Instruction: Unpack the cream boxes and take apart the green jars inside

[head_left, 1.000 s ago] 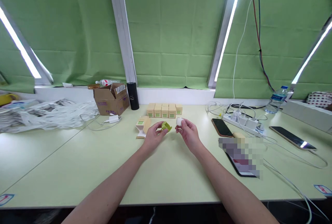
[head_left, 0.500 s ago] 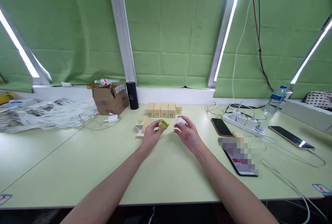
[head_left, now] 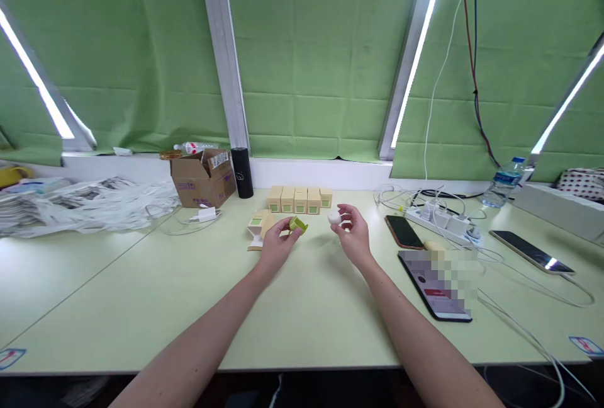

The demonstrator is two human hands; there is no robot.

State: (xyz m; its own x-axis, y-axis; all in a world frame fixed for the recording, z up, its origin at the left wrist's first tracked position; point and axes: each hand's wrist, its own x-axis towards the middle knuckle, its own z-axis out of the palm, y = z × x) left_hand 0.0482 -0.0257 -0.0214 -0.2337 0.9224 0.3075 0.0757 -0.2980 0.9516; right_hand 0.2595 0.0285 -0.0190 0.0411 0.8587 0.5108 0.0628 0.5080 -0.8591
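Note:
Between its thumb and fingers, my left hand (head_left: 277,242) grips a small hollow green piece (head_left: 297,225), held above the table. A small round white piece (head_left: 334,216) is pinched at the fingertips of my right hand (head_left: 353,233), to the right and apart from the green one. Just left of my left hand a small beige carton (head_left: 257,224) with a green label lies with its flap folded out, partly covered by the fingers. Behind both hands several similar beige cartons (head_left: 301,199) stand side by side in a row.
A cardboard box (head_left: 202,182) and a black cylinder (head_left: 242,173) stand at the back left, near a white charger (head_left: 204,215). White strips (head_left: 94,206) pile up at far left. On the right are phones (head_left: 404,232), a power strip (head_left: 446,222), loose cables and a water bottle (head_left: 503,184).
My right hand has moved slightly right, away from the green piece, and turned the white piece so more of it shows. My left hand holds nearly the same place.

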